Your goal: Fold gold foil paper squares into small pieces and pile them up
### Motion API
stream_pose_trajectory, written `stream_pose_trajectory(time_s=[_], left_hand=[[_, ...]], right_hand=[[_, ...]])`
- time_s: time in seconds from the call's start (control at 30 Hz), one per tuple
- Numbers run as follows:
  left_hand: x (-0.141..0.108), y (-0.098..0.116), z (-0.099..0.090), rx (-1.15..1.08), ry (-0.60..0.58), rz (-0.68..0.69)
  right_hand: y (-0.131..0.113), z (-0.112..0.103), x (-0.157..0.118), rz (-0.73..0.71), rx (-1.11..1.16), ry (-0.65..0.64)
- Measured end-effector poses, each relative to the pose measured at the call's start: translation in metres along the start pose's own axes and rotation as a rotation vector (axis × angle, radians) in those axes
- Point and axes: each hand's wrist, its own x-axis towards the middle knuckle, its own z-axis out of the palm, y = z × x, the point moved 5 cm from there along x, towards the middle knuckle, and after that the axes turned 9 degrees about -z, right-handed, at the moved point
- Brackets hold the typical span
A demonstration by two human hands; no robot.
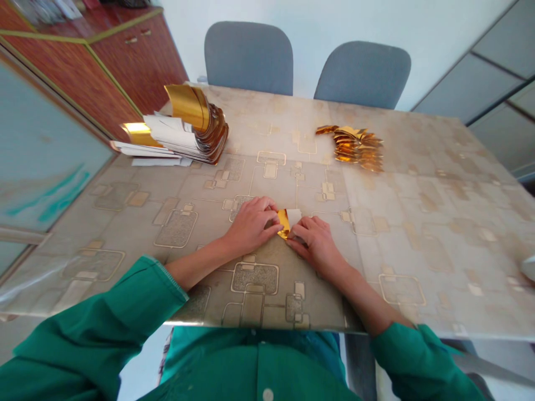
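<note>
Between my two hands, at the middle of the table, is a small sheet of gold foil paper (283, 223), partly folded, with its pale back showing on the right. My left hand (254, 224) pinches its left edge between thumb and fingers. On the other side, my right hand (312, 239) grips the lower right edge with bent fingers. The fingertips hide parts of the sheet. Beyond my right hand lies a pile of folded gold paper pieces (357, 147). A curled stack of gold foil sheets (190, 122) with white backs stands at the far left.
A patterned cloth covers the table (401, 223). Two grey chairs (249, 58) stand at its far side. A red-brown wooden cabinet (137, 61) is at the back left, next to a glass panel (37, 150). A white object (529, 268) is cut off at the right edge.
</note>
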Motion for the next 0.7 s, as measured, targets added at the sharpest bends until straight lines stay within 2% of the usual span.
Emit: stream_pose_trajectory(time_s=[0.13, 0.37, 0.5, 0.6, 0.7], left_hand=[[-0.001, -0.001, -0.003, -0.035, -0.050, 0.071], [-0.003, -0.002, -0.001, 0.062, 0.027, 0.017], [-0.007, -0.002, -0.002, 0.144, 0.072, 0.043], [-0.017, 0.007, -0.007, 0.200, 0.173, 0.150], [-0.034, 0.023, -0.008, 0.302, 0.241, 0.380]], right_hand=[[0.000, 0.001, 0.001, 0.003, -0.003, -0.013], [0.000, 0.001, 0.001, 0.025, -0.008, -0.036], [0.000, 0.001, 0.001, 0.030, -0.013, -0.038], [0.000, 0.000, 0.001, 0.038, -0.010, -0.035], [-0.001, 0.001, 0.001, 0.041, -0.005, -0.030]])
